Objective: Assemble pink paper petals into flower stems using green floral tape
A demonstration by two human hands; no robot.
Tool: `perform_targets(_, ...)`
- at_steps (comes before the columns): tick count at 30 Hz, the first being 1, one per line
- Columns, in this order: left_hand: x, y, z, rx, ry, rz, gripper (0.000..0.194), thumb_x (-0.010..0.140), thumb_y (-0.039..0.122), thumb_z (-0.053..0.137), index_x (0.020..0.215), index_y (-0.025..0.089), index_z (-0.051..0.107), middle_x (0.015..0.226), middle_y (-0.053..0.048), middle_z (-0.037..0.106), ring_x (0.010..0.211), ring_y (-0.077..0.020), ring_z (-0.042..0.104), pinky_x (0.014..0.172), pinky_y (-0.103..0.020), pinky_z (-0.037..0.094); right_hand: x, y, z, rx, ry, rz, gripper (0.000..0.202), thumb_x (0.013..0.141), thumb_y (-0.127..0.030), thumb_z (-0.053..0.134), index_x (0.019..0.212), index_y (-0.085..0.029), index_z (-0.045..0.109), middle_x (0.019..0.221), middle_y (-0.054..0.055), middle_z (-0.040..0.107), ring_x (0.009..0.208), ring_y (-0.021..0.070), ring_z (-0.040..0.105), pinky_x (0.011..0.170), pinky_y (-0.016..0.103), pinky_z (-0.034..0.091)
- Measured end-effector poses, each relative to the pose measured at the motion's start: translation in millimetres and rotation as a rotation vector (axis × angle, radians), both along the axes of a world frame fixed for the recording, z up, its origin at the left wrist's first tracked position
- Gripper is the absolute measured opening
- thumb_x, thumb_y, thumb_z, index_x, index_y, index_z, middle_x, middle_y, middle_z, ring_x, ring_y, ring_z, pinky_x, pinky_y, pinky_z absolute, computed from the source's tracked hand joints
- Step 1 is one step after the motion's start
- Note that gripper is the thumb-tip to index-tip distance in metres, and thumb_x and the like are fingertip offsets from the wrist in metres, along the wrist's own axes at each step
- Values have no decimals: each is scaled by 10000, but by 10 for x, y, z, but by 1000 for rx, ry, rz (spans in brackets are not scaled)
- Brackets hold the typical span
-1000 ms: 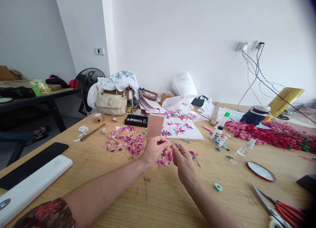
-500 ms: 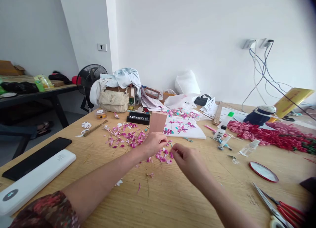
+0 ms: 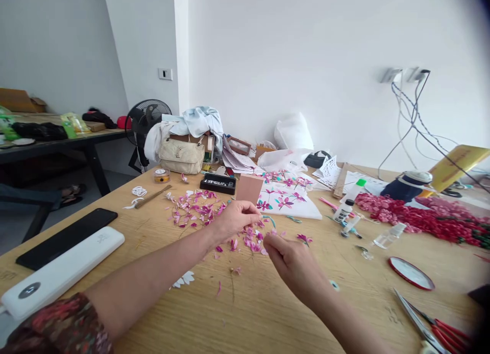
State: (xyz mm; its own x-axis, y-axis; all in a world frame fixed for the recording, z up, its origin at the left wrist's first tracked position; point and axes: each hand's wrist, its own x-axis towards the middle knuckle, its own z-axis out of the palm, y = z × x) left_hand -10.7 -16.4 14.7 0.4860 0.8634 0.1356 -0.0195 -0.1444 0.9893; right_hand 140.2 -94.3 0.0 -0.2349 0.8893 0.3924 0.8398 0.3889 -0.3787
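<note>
My left hand (image 3: 239, 218) is closed in a pinch on one end of a thin teal strip (image 3: 270, 219), above the scattered petals. The strip arcs over to my right hand (image 3: 289, 254), whose fingers are curled tightly round its other end; the fingertips hide that end. Pink and purple petals (image 3: 197, 208) lie behind and under my hands. A pink flower (image 3: 305, 238) shows just right of my right hand. Behind my left hand stands a pinkish-brown card (image 3: 248, 189). White paper (image 3: 293, 203) with pink and teal flowers on it lies beyond.
A black phone (image 3: 67, 236) and a white power bank (image 3: 63, 272) lie at left. Scissors (image 3: 415, 318) and red-handled pliers (image 3: 447, 331) lie front right, near a red-rimmed dish (image 3: 411, 273). Small bottles (image 3: 344, 210) and red-pink bundles (image 3: 417, 216) stretch along the right.
My hands have drawn slightly apart, the right one lower, and more of the teal strip shows between them. The view has shifted slightly; the flower beside my right hand is now visible.
</note>
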Motion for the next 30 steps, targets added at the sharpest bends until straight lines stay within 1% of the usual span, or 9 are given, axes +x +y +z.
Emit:
perform_targets(3,-7,-10,2,179,190,-2,71,653,185,581,619,125,594,570,14,534,542,-81,458,519,-197,341,8,-111,272,78,-167,-36,210,783,-237,427,601,-217,529,499,-13,502,433,99,374,455,236,183)
perform_targets(7,-57,-139,118,205,257,-290,49,657,163,583,650,130,619,633,10,559,593,-81,474,535,-187,349,180,50,556,77,-170,-81,214,792,-262,424,630,-215,555,507,-20,510,454,100,382,457,222,211)
perform_targets(10,-94,-231,202,10,120,-332,88,658,209,617,670,123,604,600,24,535,516,-50,429,478,-171,321,241,187,437,-20,-104,-29,258,822,-258,380,634,-194,544,526,-21,513,499,100,414,476,205,260)
perform_targets(15,-88,-197,178,-83,14,-114,119,664,229,613,659,122,563,537,32,510,463,-56,434,451,-183,329,66,11,91,-26,-238,58,315,869,-241,304,652,-182,525,526,-15,508,477,91,421,470,201,256)
perform_targets(19,-59,-132,112,91,178,-19,64,666,171,584,636,114,582,573,18,532,528,-71,459,505,-194,348,6,-190,280,117,-384,102,312,859,-189,299,650,-178,530,526,-6,505,450,86,412,453,207,236)
perform_targets(22,-58,-171,111,154,244,-156,45,663,143,572,640,117,600,613,15,544,568,-72,459,523,-189,344,114,-93,513,183,-307,53,276,849,-223,348,676,-185,559,550,-4,532,464,86,431,459,202,252)
perform_targets(24,-70,-224,139,112,201,-278,40,665,153,581,656,123,606,615,22,542,557,-62,450,515,-181,339,201,48,548,146,-192,12,252,839,-247,383,678,-186,565,566,-9,551,491,88,450,470,193,274)
perform_targets(26,-84,-269,173,24,110,-305,58,669,182,597,663,125,598,601,28,537,524,-50,439,499,-174,336,241,162,450,83,-101,8,256,837,-250,395,649,-181,554,564,-14,551,519,91,465,481,184,290)
perform_targets(30,-86,-264,187,-101,19,-129,99,663,207,612,648,121,566,549,35,514,464,-46,423,461,-175,336,126,102,93,53,-182,53,297,862,-237,349,631,-179,527,511,-24,505,473,85,430,457,187,265)
